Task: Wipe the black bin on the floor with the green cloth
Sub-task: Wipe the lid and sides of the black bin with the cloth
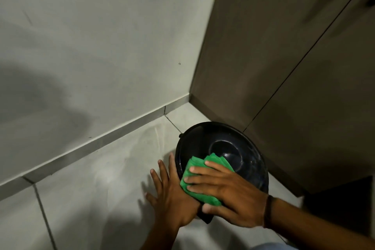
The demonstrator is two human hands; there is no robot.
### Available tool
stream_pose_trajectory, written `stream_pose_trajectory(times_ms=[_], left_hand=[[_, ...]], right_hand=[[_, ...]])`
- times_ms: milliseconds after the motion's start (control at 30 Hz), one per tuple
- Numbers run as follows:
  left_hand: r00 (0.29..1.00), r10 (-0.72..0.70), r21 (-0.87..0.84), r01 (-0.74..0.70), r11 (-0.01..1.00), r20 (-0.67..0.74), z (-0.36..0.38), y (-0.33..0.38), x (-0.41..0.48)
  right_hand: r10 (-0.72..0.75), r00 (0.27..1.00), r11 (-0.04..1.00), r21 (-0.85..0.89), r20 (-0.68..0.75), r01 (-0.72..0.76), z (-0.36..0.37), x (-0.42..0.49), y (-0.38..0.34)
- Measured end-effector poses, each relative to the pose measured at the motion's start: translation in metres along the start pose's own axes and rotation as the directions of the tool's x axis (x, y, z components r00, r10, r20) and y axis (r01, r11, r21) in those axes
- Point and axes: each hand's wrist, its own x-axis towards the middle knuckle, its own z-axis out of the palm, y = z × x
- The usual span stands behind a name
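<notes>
Right hand: fingers straight, laid flat, pressing the green cloth onto the near-left top of the black bin, thumb at the cloth's near edge. Left hand: fingers straight and spread, resting against the bin's left side. Count: one bin, on the floor in the corner beside the cabinet; one cloth; two hands.

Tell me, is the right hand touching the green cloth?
Touching. The head view shows the right hand with its fingers flat on the green cloth, no gap between them, pressing it onto the black bin.
</notes>
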Motion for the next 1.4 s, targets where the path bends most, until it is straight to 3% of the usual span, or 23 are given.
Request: stream_pose_trajectory(times_ms=[167,333,467,600,833,1033,1233,1400], left_hand=[[1.0,0.02,-0.006,-0.02,1.0,0.011,-0.004,0.0,0.001],[0.99,0.136,0.169,-0.142,0.975,0.047,-0.011,0.007,0.007],[0.985,0.102,0.246,-0.135,0.96,0.141,-0.014,0.011,0.014],[0.982,0.074,0.213,-0.11,0.971,0.174,-0.014,0.011,0.017],[0.98,0.086,0.192,-0.121,0.974,0.182,-0.015,0.012,0.021],[0.984,0.091,0.176,-0.118,0.977,0.153,-0.015,0.013,0.016],[0.992,0.089,0.17,-0.103,0.98,0.091,-0.011,0.012,0.013],[0.989,0.106,0.152,-0.121,0.981,0.104,-0.012,0.008,0.015]], right_hand=[[0.069,0.997,0.998,-0.006,-0.029,-0.069,0.009,-0.047,0.002],[0.098,0.992,0.994,-0.046,-0.077,-0.102,0.017,-0.063,-0.002],[0.179,0.968,0.983,-0.019,-0.175,-0.185,0.027,-0.078,0.0],[0.4,0.857,0.914,0.072,-0.324,-0.4,0.026,-0.1,0.02],[0.647,0.67,0.758,0.213,-0.364,-0.617,-0.015,-0.031,0.057],[0.622,0.711,0.772,0.107,-0.328,-0.626,-0.014,0.012,0.043],[0.528,0.81,0.846,0.073,-0.255,-0.528,-0.002,-0.007,0.004],[0.585,0.775,0.802,0.029,-0.24,-0.597,0.0,-0.054,-0.001]])
